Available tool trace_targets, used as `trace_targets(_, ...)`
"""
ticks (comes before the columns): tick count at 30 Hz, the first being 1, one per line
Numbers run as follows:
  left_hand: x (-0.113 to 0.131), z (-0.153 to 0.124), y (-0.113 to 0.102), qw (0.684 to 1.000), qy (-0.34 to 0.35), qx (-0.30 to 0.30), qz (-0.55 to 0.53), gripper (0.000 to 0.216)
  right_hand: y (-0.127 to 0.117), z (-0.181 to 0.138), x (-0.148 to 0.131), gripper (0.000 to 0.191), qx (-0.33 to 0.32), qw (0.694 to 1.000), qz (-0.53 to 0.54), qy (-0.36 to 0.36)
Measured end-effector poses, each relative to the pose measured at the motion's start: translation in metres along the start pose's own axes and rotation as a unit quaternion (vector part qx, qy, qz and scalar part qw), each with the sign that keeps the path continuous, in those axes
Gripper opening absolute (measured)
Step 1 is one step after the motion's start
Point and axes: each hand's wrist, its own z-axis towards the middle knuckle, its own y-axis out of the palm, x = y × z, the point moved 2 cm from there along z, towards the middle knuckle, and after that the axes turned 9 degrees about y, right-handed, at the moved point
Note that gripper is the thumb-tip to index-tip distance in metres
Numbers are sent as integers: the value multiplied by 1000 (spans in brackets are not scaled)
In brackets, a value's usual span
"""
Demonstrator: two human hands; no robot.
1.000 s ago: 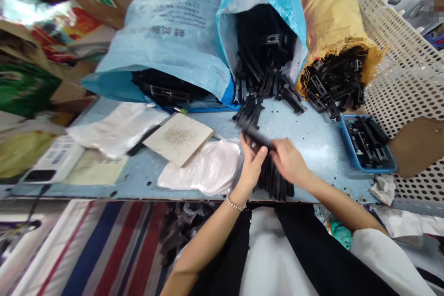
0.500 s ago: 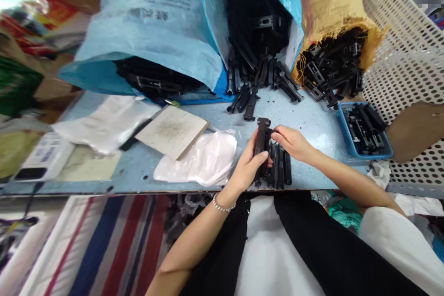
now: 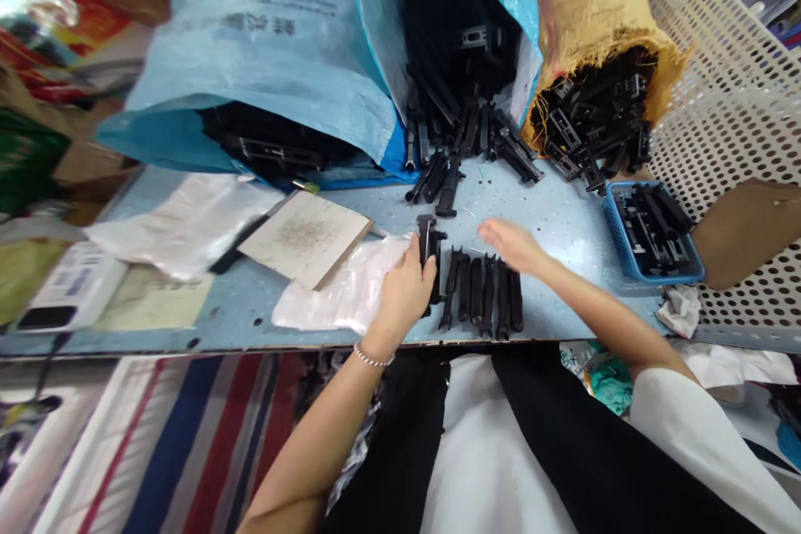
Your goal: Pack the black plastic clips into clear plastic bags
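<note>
My left hand is closed round a long black plastic part held upright at the left end of a row of several like parts lying side by side near the table's front edge. My right hand hovers just beyond that row with its fingers stretched out and nothing in them. Loose black parts lie farther back on the light blue table.
Two blue sacks and a yellow sack spill black parts at the back. A small blue tray of parts sits at right, by a white perforated basket. A wooden board and white plastic bags lie at left.
My right hand has let go of the black part and moved away toward the back. My left hand has carried that part to the left end of the row.
</note>
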Motion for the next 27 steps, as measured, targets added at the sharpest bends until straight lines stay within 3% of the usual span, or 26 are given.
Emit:
trace_targets(2, -10, -8, 18, 997, -11, -35, 64, 56, -22, 39, 39, 35, 133, 985, -30, 104)
trace_targets(3, -11, -13, 28, 996, -1, -37, 79, 55, -31, 55, 56, 37, 169, 972, -51, 154)
trace_targets(6, -9, -27, 59, 993, 52, 4, 107, 49, -45, 87, 90, 49, 180, 943, -81, 266)
trace_targets(8, -6, -34, 70, 990, 75, 25, 120, 45, -49, 93, 99, 46, 165, 936, -71, 303)
trace_targets(12, -4, -34, 64, 989, 121, 69, 53, 41, -50, 84, 92, 34, 134, 943, -36, 303)
trace_targets(16, 8, -14, 47, 977, 89, 79, -177, 51, -29, 38, 49, 37, 90, 967, 2, 236)
trace_targets(17, 15, -6, 45, 961, 70, 74, -258, 59, -21, 20, 32, 34, 91, 975, 8, 203)
trace_targets(19, 31, 9, 43, 906, 20, 72, -417, 71, -11, -19, -7, 33, 161, 984, 5, 71)
trace_targets(22, 50, 23, 37, 799, -58, 55, -596, 56, -7, -66, -49, 36, 165, 984, 20, -69)
trace_targets(24, 57, 22, 31, 729, -76, -15, -681, 51, -16, -79, -55, 34, 161, 978, 91, -97)
trace_targets(27, 62, 10, 24, 618, -65, -190, -760, 65, -36, -74, -38, 39, 159, 961, 216, -68)
